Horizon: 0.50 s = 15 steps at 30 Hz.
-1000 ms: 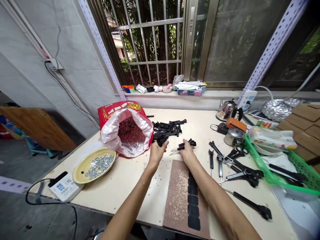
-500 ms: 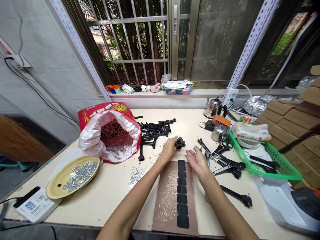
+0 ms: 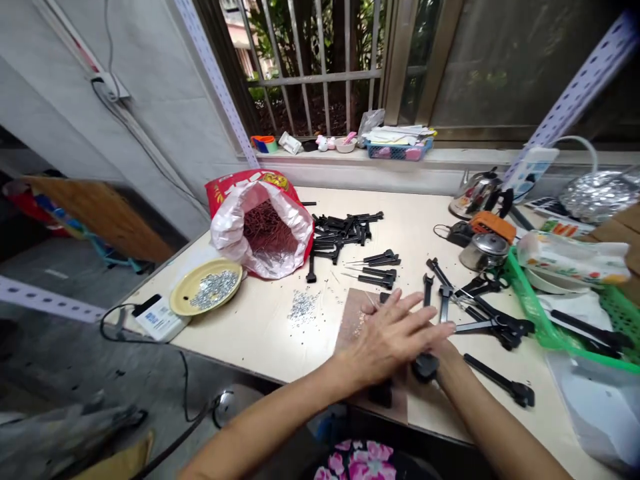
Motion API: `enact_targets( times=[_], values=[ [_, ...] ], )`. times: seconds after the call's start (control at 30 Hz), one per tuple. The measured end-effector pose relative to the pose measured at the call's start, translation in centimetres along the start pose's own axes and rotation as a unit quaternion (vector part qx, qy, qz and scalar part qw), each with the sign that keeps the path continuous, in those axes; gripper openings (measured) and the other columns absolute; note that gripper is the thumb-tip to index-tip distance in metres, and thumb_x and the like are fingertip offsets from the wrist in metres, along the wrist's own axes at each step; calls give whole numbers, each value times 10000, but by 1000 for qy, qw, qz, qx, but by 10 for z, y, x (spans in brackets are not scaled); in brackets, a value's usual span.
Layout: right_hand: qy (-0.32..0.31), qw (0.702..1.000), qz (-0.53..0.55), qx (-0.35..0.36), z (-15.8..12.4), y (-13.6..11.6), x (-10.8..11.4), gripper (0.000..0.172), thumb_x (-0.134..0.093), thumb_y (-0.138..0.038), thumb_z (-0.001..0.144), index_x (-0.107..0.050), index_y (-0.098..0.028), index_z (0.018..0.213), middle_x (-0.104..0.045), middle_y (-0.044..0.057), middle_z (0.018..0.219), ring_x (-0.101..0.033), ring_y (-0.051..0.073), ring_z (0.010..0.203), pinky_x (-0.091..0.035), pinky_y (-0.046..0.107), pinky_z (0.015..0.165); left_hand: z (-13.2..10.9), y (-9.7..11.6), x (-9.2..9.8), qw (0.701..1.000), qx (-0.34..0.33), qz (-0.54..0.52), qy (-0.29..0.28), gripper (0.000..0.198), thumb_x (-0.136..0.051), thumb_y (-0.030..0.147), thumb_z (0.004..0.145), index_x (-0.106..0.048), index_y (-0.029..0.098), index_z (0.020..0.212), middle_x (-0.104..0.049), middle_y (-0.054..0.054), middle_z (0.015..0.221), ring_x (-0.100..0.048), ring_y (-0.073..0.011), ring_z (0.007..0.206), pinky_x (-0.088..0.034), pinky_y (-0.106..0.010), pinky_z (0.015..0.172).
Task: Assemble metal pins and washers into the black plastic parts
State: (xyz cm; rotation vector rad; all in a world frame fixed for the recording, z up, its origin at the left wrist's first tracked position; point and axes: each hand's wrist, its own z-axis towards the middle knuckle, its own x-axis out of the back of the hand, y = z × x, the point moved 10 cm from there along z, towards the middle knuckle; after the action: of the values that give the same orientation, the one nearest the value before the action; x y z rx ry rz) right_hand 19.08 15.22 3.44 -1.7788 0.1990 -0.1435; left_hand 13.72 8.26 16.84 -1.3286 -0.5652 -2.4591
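My left hand spreads its fingers over the brown board, palm down, and covers much of it. Under and beside it lies my right hand, whose fingers are mostly hidden. A black tool head shows between the two hands; which hand bears it cannot be made out. Just beyond the board, several black pieces with thin metal pins lie on the table. A heap of black parts sits farther back, left of them. Small silvery bits are scattered left of the board.
On the left stand an open red bag of reddish sticks and a yellow plate of silvery bits. Black-handled tools lie at right, beside a green basket. A kettle and metal pot stand behind.
The view has swung left and down. My left hand has come back from the black pieces beyond the board and crossed over beside my right hand. A black tool head now shows between them.
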Motion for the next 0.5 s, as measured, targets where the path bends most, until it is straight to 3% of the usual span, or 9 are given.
enact_targets(
  times=[0.1, 0.17, 0.23, 0.3, 0.4, 0.5],
  values=[
    [-109, 988, -101, 45, -6, -22, -20, 243, -484, -256, 863, -666, -147, 745, -684, 40, 713, -568, 108, 566, -505, 246, 493, -37, -11, -2, 997, 53, 37, -44, 546, -478, 118, 864, -373, 272, 1377, -327, -54, 1479, -129, -296, 1399, -227, -510, 1107],
    [-158, 983, -70, 53, -2, -33, -26, 329, -418, -326, 895, -664, -108, 910, -688, 32, 763, -553, 81, 552, -487, 199, 494, -65, -39, 2, 992, 112, 48, -43, 571, -566, 174, 823, -392, 249, 1362, -322, -81, 1476, -141, -333, 1388, -249, -576, 1071],
    [-167, 985, -1, 49, 7, -36, -25, 377, -458, -377, 892, -571, -135, 1158, -678, 19, 789, -526, 76, 506, -461, 189, 470, -94, -83, 11, 977, 203, 65, -18, 424, -563, 173, 828, -521, 240, 1244, -433, -94, 1389, -264, -326, 1332, -328, -575, 1012],
    [-165, 984, 18, 60, 15, -34, -25, 447, -543, -410, 852, -487, -182, 1231, -665, 11, 781, -482, 73, 462, -405, 179, 425, -120, -130, 24, 948, 299, 94, 45, 235, -496, 167, 870, -639, 192, 1054, -597, -112, 1130, -444, -274, 1145, -440, -456, 906],
    [-159, 981, -48, 104, 19, -32, -32, 374, -546, -447, 839, -524, -174, 1094, -662, 38, 828, -483, 78, 483, -381, 188, 431, -134, -178, 16, 926, 351, 135, 29, 196, -498, 197, 874, -681, 196, 943, -617, -96, 972, -476, -243, 945, -444, -383, 789],
    [-150, 970, -121, 148, 18, -38, -39, 296, -529, -434, 849, -583, -172, 978, -651, 49, 842, -517, 98, 535, -401, 216, 481, -130, -202, -4, 922, 350, 165, -25, 185, -509, 222, 871, -686, 226, 927, -601, -85, 909, -447, -245, 886, -395, -368, 724]
  ],
)
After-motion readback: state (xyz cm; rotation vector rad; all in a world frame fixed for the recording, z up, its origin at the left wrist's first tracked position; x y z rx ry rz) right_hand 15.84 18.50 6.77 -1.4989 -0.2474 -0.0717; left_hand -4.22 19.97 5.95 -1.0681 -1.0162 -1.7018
